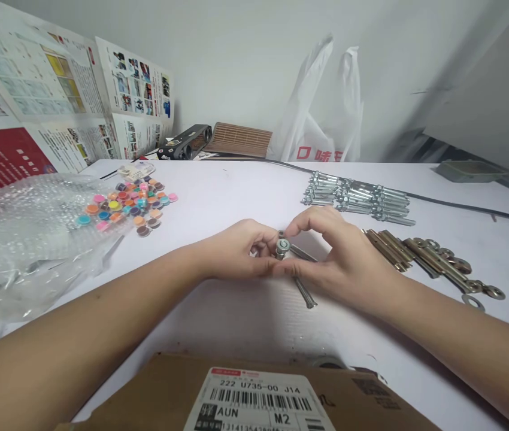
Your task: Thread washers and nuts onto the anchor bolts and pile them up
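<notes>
My left hand (236, 254) and my right hand (333, 254) meet at the middle of the white table (245, 191). Both pinch a small metal bolt with a washer (282, 246) held between the fingertips, its end facing me. The fingers of both hands are curled round it. A loose metal bolt (305, 293) lies on the table just under my right hand. To the right lie a row of brass-coloured sleeves (398, 246) and several washers (474, 281). Behind them is a pile of silver bolts (357, 197).
A heap of coloured round caps (129, 206) lies at the left, beside crumpled bubble wrap (25, 233). A cardboard box with a barcode label (254, 401) sits at the near edge. A white plastic bag (321, 120), brochures (57, 102) and a black cable (461, 206) are at the back.
</notes>
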{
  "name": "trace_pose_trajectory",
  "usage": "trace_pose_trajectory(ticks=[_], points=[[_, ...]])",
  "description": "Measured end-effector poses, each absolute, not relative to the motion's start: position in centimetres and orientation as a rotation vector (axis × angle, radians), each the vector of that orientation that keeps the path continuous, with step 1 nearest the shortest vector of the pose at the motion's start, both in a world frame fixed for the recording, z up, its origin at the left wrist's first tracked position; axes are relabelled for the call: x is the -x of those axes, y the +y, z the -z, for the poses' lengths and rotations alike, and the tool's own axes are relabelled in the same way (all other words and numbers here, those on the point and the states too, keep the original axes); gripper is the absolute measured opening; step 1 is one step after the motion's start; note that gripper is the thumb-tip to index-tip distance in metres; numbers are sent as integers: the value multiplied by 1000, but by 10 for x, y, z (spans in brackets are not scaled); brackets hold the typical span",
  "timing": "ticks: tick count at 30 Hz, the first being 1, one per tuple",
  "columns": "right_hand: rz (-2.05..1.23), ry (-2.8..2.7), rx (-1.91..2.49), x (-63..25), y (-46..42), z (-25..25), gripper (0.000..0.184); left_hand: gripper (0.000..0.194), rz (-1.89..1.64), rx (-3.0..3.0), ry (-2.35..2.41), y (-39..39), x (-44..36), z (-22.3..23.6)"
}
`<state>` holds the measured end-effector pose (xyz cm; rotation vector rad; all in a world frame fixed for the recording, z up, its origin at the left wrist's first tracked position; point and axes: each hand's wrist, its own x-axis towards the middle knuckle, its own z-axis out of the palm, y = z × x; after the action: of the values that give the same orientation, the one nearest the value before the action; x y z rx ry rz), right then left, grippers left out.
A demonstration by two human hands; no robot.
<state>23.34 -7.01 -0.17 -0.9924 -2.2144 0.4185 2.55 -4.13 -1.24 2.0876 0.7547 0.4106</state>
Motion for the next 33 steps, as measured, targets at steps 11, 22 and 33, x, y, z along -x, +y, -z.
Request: trace_pose_trajectory(ticks=[11, 22, 33], points=[[-541, -2139, 865, -248, -71, 1, 32, 22, -422, -2106, 744, -42, -25, 12], [-437, -2136, 871, -250, -79, 4, 29, 24, -433, -2095, 778, -43, -24, 12], [-365, -2203, 929, -238, -80, 8, 37, 23, -459, -2141, 788, -43, -26, 14]])
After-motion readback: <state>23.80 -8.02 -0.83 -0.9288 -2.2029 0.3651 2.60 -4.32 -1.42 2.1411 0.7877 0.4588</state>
